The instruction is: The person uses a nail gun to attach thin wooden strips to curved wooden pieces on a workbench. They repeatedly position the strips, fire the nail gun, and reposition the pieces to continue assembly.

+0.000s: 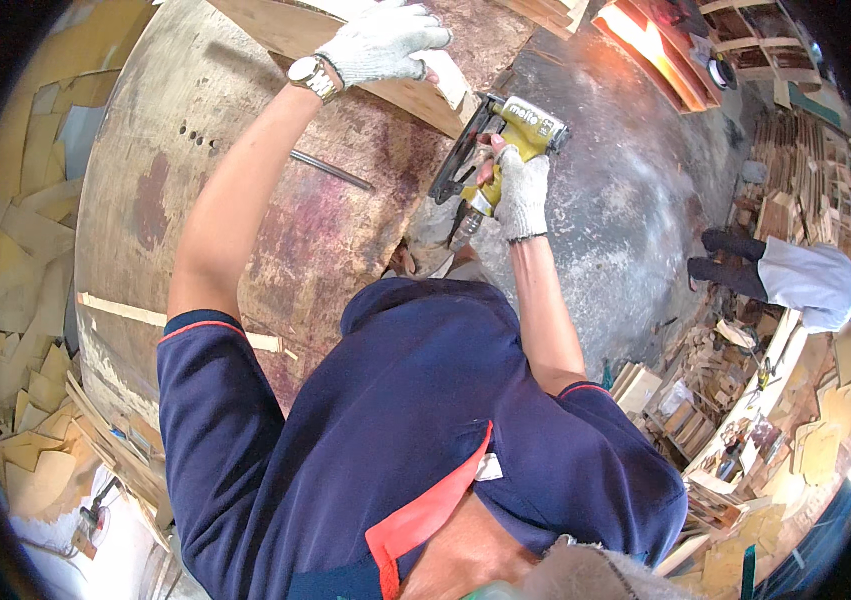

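My left hand [380,45], in a white knit glove with bare fingertips and a metal watch at the wrist, is closed at the far end of the table. Its thumb lies against a small pale wood piece [451,82] beside a long wooden board [410,103]. My right hand [523,195], gloved the same way, grips a yellow-green nail gun [517,138] by the handle. The gun's dark nose and magazine point left, close to the board's end. A thin metal rod [333,170] lies on the worn tabletop [170,160] below the board.
Wood strips [125,308] lie at the tabletop's left. Thin wood sheets [30,270] are heaped at the far left. Stacked boards [650,50] stand at the upper right. Another person [805,280] is bent over at the right, near piles of wood offcuts [680,420] on the grey floor [625,230].
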Motion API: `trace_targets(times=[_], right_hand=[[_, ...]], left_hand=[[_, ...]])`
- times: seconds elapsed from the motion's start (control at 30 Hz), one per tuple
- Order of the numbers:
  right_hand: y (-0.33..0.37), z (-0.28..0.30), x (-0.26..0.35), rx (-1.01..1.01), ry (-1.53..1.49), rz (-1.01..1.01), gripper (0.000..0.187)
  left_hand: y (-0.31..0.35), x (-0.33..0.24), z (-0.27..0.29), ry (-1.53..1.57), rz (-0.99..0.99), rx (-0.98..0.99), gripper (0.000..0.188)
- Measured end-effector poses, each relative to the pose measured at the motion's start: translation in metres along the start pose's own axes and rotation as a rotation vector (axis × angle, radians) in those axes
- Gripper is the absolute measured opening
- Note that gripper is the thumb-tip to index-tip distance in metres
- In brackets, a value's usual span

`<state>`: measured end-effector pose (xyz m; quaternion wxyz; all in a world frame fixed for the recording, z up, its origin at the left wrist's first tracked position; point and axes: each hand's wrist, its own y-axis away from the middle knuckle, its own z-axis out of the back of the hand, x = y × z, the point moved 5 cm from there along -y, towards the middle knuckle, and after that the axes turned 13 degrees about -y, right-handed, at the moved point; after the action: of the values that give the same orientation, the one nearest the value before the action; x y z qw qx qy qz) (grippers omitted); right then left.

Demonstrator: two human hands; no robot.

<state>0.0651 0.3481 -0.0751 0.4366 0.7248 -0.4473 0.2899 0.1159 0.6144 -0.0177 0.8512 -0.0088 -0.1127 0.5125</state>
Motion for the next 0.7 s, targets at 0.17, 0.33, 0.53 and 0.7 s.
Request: trace_targets(times=[0.17,0.33,0.53,0.7], right_hand=[[-0.013,0.001,0.001,0.071,0.037,-0.060,0.016],[-0.016,-0.004,0.003,0.074,0.035,-0.016,0.014],[-0.016,-0.006,0.008,0.098,0.001,-0.030,0.015],[-0.015,-0.010,0.006,0.088,0.071,-0.043,0.016]], left_hand=[[0.002,-0.002,0.006,-0.006,-0.009,-0.108,0.057],[0.001,-0.002,0.008,-0.004,0.003,-0.138,0.055],[0.002,-0.001,0.006,0.023,0.013,-0.136,0.052],[0.000,-0.004,0.014,-0.002,-0.011,-0.106,0.048]])
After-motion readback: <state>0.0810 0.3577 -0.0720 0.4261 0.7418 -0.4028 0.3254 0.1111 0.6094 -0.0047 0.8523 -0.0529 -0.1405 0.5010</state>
